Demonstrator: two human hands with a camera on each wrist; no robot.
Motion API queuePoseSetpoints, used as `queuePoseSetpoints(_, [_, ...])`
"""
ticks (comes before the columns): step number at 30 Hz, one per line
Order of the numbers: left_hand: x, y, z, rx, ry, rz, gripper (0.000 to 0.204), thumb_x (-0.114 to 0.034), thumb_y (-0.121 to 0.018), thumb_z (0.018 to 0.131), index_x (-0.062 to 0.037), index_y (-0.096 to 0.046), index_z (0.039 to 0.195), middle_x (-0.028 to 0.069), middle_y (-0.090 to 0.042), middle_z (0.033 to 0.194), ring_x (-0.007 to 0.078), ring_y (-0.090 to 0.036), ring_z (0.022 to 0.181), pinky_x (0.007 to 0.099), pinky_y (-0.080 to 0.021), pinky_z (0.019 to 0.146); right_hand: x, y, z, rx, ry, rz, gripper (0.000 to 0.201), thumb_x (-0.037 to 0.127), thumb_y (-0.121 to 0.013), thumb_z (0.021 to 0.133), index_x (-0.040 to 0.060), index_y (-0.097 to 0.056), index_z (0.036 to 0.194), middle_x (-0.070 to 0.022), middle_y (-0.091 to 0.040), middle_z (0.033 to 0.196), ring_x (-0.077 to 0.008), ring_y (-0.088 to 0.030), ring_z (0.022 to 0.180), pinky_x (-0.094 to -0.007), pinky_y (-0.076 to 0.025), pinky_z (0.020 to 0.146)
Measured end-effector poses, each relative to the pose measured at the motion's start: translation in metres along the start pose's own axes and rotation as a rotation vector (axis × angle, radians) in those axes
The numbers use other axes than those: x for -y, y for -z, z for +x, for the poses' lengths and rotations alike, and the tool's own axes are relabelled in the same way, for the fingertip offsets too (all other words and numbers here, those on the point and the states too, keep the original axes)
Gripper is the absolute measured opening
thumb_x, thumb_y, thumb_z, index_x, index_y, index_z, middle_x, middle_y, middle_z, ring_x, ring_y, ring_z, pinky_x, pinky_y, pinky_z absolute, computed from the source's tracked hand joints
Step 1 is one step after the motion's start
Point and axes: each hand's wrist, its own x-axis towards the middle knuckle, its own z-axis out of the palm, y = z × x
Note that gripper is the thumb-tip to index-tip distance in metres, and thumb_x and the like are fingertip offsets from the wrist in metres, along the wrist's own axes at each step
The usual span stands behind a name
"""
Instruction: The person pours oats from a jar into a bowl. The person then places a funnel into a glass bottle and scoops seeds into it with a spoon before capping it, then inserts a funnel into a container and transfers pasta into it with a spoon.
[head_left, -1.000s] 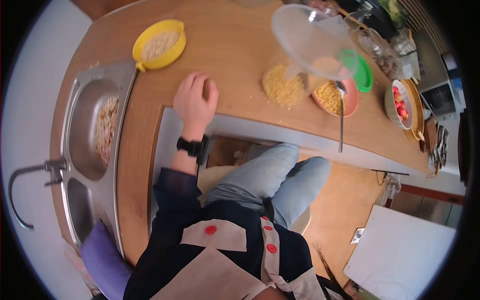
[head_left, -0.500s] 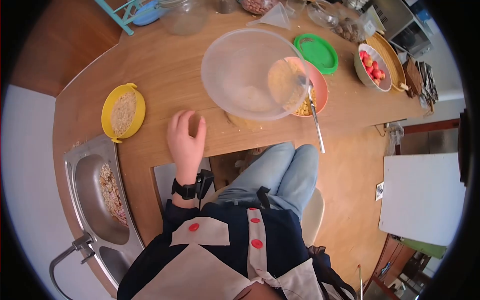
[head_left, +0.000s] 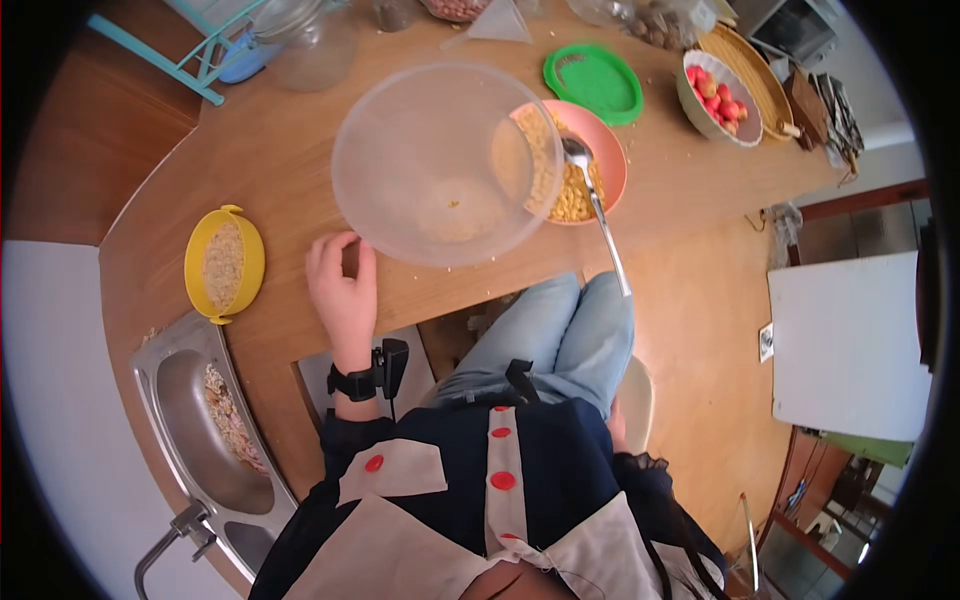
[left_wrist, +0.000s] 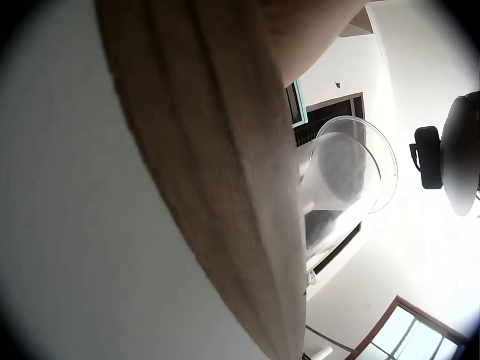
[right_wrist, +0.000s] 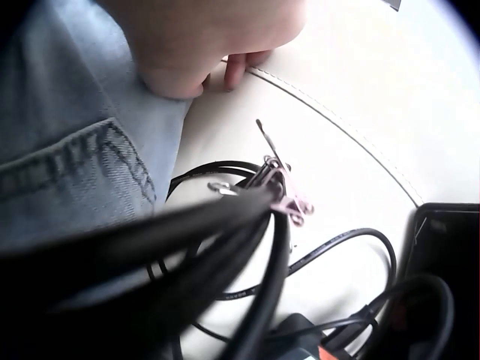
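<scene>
My left hand (head_left: 342, 295) rests at the table's front edge, fingers loosely bent, holding nothing. Its fingertips overlap the near-left rim of a tall clear plastic container (head_left: 400, 130) in the head view. Pale yellowish grains show in the container's bottom. Partly behind it is a pink bowl (head_left: 617, 165) of yellow kernels, with a metal spoon (head_left: 606, 225) leaning over the rim. My right hand (right_wrist: 217, 37) is down on the pale seat (right_wrist: 330, 172) beside my thigh, its loosely bent fingertips at the seat's seam, with nothing visible in it.
A yellow bowl (head_left: 258, 255) of beige flakes stands left, near the steel sink (head_left: 180, 385) with food scraps. A green lid (head_left: 600, 85), a funnel (head_left: 500, 22) and a bowl of red fruit (head_left: 745, 125) sit farther back. Black cables (right_wrist: 285, 247) lie on the seat.
The head view has turned, so the clear container and pink bowl appear farther left. My left hand moved from the table edge onto the table, nearer the container. Part of my right hand now shows beside my hip.
</scene>
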Motion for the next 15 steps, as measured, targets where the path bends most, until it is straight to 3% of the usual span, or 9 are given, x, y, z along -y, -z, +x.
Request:
queuePoseSetpoints(1, [-0.001, 0.001, 0.001, 0.02, -0.01, 0.006, 0.014, -0.01, -0.058, 0.076, 0.0006, -0.055, 0.085, 0.0116, -0.054, 0.086, 0.0264, -0.052, 0.081, 0.0317, -0.041, 0.072, -0.016, -0.002, -0.007, -0.037, 0.222, -0.085, 0.035, 0.018, -0.053, 0.078, 0.0017, -0.047, 0.109, -0.0236, -0.049, 0.1, -0.0408, -0.051, 0.085, -0.045, -0.042, 0.07])
queuePoseSetpoints(3, [0.001, 0.001, 0.0, 0.048, 0.006, -0.011, 0.015, -0.009, -0.057, 0.078, 0.002, -0.055, 0.087, 0.0121, -0.054, 0.085, 0.0257, -0.053, 0.079, 0.0301, -0.042, 0.071, -0.024, 0.001, -0.039, -0.236, 0.06, -0.096, 0.031, 0.016, -0.053, 0.078, -0.0001, -0.049, 0.105, -0.0229, -0.053, 0.089, -0.04, -0.052, 0.079, -0.0438, -0.042, 0.069])
queuePoseSetpoints(4, [0.001, -0.001, 0.002, 0.025, 0.008, -0.016, 0.015, -0.009, -0.057, 0.078, 0.002, -0.055, 0.087, 0.0121, -0.054, 0.085, 0.0257, -0.053, 0.079, 0.0301, -0.042, 0.071, -0.055, -0.012, -0.054, -0.169, -0.326, -0.143, 0.028, 0.015, -0.053, 0.079, -0.002, -0.05, 0.1, -0.0196, -0.056, 0.085, -0.0377, -0.051, 0.078, -0.0399, -0.042, 0.071])
queuePoseSetpoints(7, [0.0, -0.001, -0.002, -0.005, 0.074, -0.047, 0.012, -0.009, -0.058, 0.075, -0.0002, -0.055, 0.083, 0.0105, -0.054, 0.085, 0.0278, -0.051, 0.081, 0.0334, -0.041, 0.072, -0.061, 0.01, -0.029, -0.139, -0.295, -0.165, 0.028, 0.015, -0.052, 0.079, -0.002, -0.05, 0.1, -0.0195, -0.056, 0.085, -0.0376, -0.051, 0.078, -0.0399, -0.042, 0.071])
queuePoseSetpoints(15, [-0.004, 0.001, -0.004, -0.032, 0.018, 0.027, 0.014, -0.01, -0.058, 0.075, -0.0005, -0.055, 0.085, 0.011, -0.054, 0.087, 0.0277, -0.052, 0.082, 0.0332, -0.042, 0.071, -0.074, 0.02, -0.017, 0.03, -0.274, -0.165, 0.028, 0.016, -0.052, 0.08, -0.002, -0.051, 0.1, -0.019, -0.056, 0.086, -0.0372, -0.052, 0.079, -0.0396, -0.042, 0.071])
